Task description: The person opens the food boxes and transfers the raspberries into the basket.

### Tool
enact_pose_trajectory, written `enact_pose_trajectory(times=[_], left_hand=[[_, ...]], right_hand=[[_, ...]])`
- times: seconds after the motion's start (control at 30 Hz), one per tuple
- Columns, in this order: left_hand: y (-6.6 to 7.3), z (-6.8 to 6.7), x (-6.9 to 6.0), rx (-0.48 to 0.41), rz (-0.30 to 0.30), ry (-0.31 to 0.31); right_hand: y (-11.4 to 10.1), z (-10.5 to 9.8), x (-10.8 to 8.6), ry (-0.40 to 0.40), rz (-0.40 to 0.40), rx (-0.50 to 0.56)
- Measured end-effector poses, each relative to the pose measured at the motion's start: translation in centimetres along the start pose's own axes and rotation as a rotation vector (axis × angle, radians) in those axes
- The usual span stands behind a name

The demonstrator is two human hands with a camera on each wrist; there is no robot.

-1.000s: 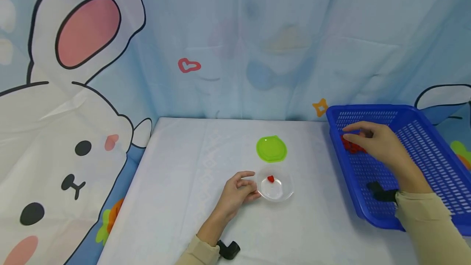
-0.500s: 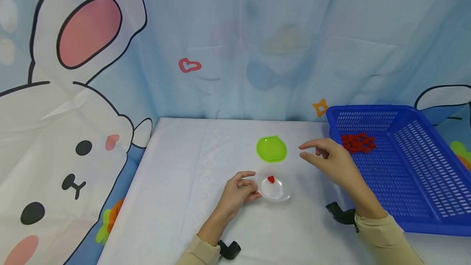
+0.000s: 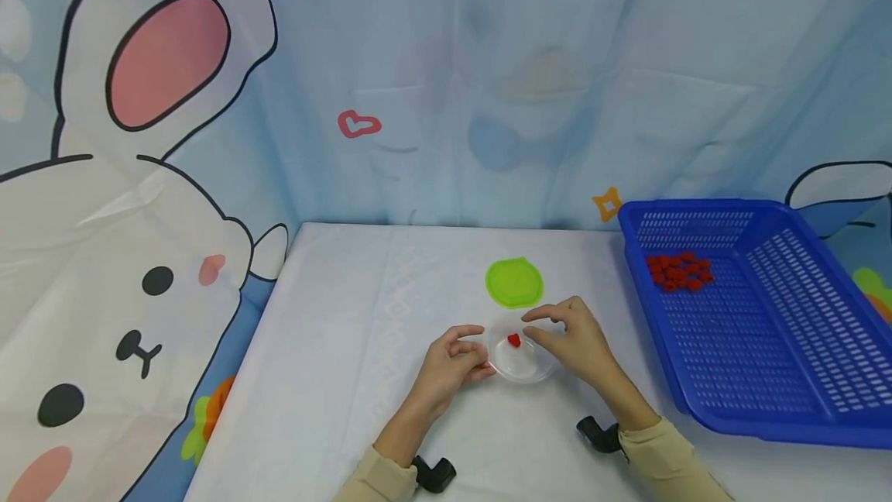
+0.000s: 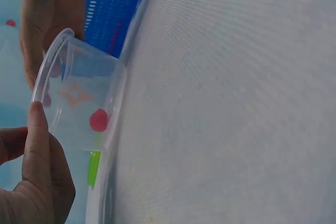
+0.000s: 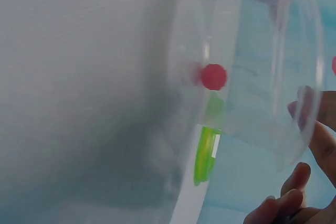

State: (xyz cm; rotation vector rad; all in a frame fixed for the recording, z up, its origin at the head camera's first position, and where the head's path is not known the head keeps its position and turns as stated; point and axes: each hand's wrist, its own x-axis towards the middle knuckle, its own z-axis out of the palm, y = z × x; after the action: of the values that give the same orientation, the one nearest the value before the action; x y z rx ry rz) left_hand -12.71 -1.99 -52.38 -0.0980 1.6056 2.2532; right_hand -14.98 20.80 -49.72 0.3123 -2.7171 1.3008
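Observation:
A clear plastic cup (image 3: 519, 370) stands upright on the white table with a small red piece (image 3: 514, 340) at its bottom. My left hand (image 3: 453, 362) holds the cup's left side, its fingertips against the wall near the rim. My right hand (image 3: 574, 335) hovers at the cup's right side, thumb and index finger apart, with nothing visible between them. In the right wrist view, its fingers (image 5: 323, 135) appear beside the rim. Whether they touch it I cannot tell.
A flat, round green piece (image 3: 514, 283) lies just behind the cup. At the right stands a blue perforated basket (image 3: 753, 362), with several red pieces (image 3: 679, 271) near its back left. A printed curtain (image 3: 446, 84) hangs behind the table.
My right hand has left the red pieces in the basket and moved left to the cup. The left hand and the cup have hardly moved.

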Motion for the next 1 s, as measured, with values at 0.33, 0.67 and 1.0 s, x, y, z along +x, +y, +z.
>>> enact_pose_trajectory(times=[0.33,0.67,1.0], left_hand=[[-0.1,-0.1,0.0,0.000,0.001,-0.011],[-0.2,-0.2,0.0,0.000,0.008,-0.016],[0.0,0.0,-0.2,0.004,0.004,-0.012]], right_hand=[[-0.4,1.6,-0.3,-0.047,-0.074,-0.312],[-0.7,2.0,0.4,-0.191,-0.027,-0.428],[-0.6,2.1,0.9,-0.230,-0.038,-0.435]])
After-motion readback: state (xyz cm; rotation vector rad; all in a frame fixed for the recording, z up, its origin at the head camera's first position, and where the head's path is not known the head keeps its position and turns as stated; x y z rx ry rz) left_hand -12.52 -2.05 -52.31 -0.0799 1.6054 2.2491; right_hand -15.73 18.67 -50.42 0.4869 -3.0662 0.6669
